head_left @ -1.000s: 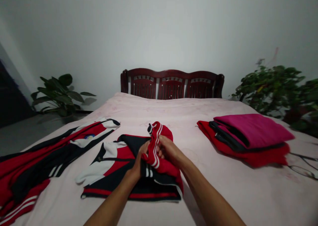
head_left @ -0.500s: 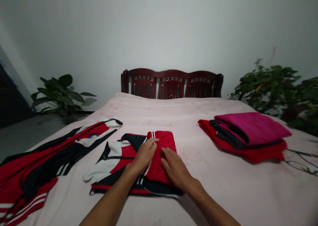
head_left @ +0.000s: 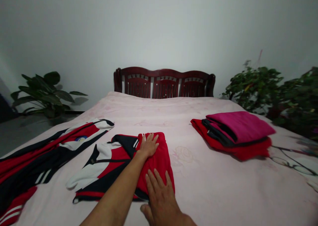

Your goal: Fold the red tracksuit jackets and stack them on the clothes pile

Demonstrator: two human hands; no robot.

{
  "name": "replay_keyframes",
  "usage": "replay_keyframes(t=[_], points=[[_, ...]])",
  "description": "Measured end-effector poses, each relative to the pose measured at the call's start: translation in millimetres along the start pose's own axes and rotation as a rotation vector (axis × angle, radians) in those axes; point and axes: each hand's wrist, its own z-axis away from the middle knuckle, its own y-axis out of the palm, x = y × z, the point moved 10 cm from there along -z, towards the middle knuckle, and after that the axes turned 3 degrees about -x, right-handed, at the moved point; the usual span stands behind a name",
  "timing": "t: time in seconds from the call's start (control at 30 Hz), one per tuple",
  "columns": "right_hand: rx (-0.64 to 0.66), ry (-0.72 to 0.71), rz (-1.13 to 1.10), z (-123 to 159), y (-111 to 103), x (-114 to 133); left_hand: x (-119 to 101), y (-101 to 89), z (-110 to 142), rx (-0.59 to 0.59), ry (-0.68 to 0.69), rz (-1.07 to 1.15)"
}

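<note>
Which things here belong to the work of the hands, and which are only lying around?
In the work: left hand, right hand, folded red cloth, red, black and white jacket under it.
Lying around: striped garment, folded magenta-and-red pile, eyeglasses, plants.

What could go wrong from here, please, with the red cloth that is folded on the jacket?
The folded red fabric lies loose on the track jacket, so the left hand or right hand might drag it out of line. The eyeglasses on the bed might get bent if something is set down near the folded magenta and red stack.
</note>
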Motion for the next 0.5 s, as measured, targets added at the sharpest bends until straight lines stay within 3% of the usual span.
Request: replay_keyframes(t=[0.23, 0.4, 0.5], points=[[-0.129, -0.107, 0.066, 11.0, 13.4, -5.1, 2.4, -12.4, -7.8, -0.081, -0.094, -0.028], [-0.063, -0.019, 0.057, 3.3, 15.5, -4.8, -15.0, -30.5, -23.9, -0.156, -0.14, -0.034], [-0.037, -0.01, 0.028, -1.5, 15.6, -2.6, -21.9, -30.1, -30.9, -0.152, -0.131, -0.044]])
